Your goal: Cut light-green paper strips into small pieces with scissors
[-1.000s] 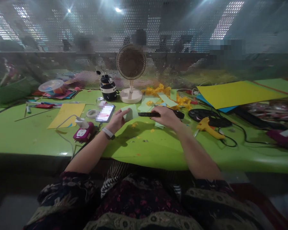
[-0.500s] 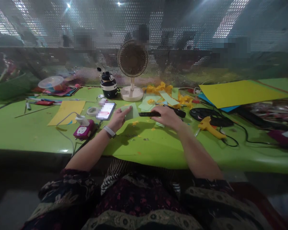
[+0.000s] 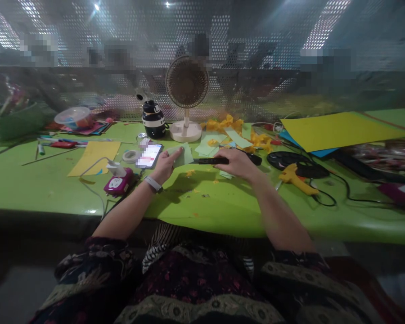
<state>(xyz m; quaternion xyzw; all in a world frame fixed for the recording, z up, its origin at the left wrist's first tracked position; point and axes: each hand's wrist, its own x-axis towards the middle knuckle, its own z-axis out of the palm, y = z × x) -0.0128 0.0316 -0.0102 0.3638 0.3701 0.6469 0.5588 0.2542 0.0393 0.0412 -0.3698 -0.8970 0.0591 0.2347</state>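
My left hand [image 3: 164, 165] pinches a small piece of light green paper [image 3: 185, 155], its thumb on top and the fingers partly hidden. My right hand [image 3: 235, 163] is closed round long black scissors [image 3: 207, 160], the black blades pointing left. Their tip meets or nearly meets the paper's right edge; I cannot tell whether it touches. The black handle [image 3: 254, 159] shows beyond the hand. Light green paper pieces [image 3: 207, 143] and crumpled orange-yellow paper [image 3: 224, 123] lie behind my hands. Tiny yellow scraps [image 3: 190, 173] are scattered below them.
Behind stand a white fan [image 3: 186, 85] and a black-and-white bottle [image 3: 153, 120]. Left are a phone [image 3: 149, 156], a tape roll [image 3: 130, 156] and a purple plug adapter [image 3: 119, 183]. Right lie a yellow glue gun [image 3: 299, 180], a black round object [image 3: 290, 163] and yellow sheets [image 3: 337, 131].
The paper in my left hand tilts slightly between the frames. The black blades have shifted a little left toward it. Both hands keep their holds.
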